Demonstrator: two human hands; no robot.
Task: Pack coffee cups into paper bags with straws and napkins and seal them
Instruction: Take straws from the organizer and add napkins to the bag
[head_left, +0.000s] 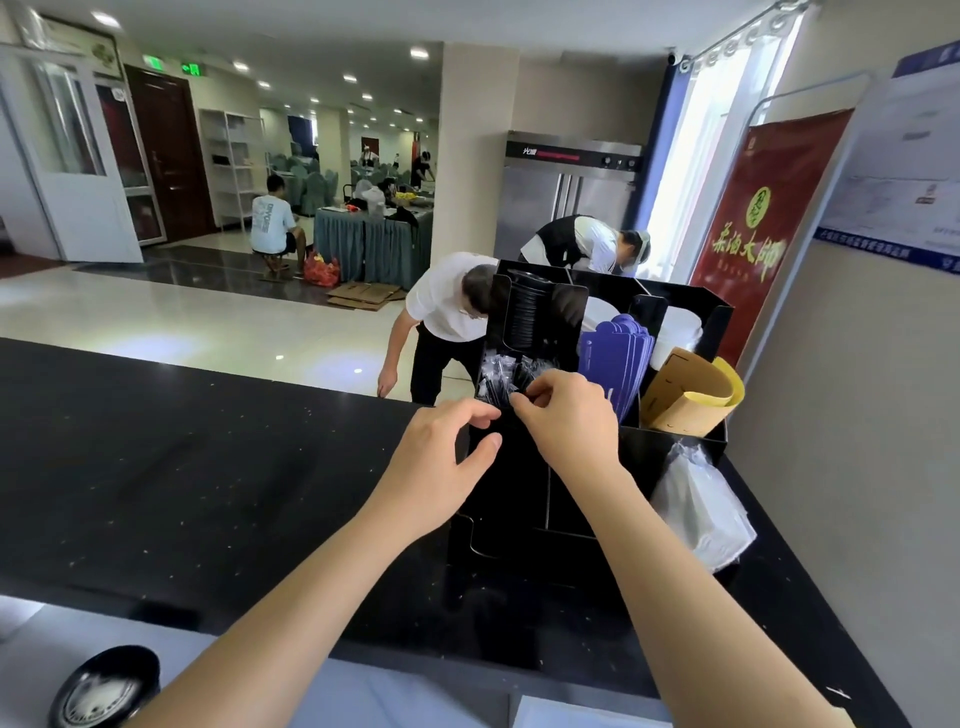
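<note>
A black organizer (524, 499) stands on the dark counter (208, 467). Its front left compartment holds wrapped straws (496, 376). My right hand (566, 421) reaches into that compartment and pinches a wrapped straw between thumb and fingers. My left hand (447, 462) hovers at the organizer's front left corner, fingers loosely curled with nothing in them. Other compartments hold black lids (527, 317), purple cards (615, 358), brown paper sleeves (691, 395) and white napkins in plastic (701, 509). A cup with a black lid (109, 686) sits at the lower left.
A wall and a red banner (753, 234) close off the right side. Beyond the counter, two people bend over near a steel fridge (566, 192). A white surface (363, 696) lies below the counter's near edge.
</note>
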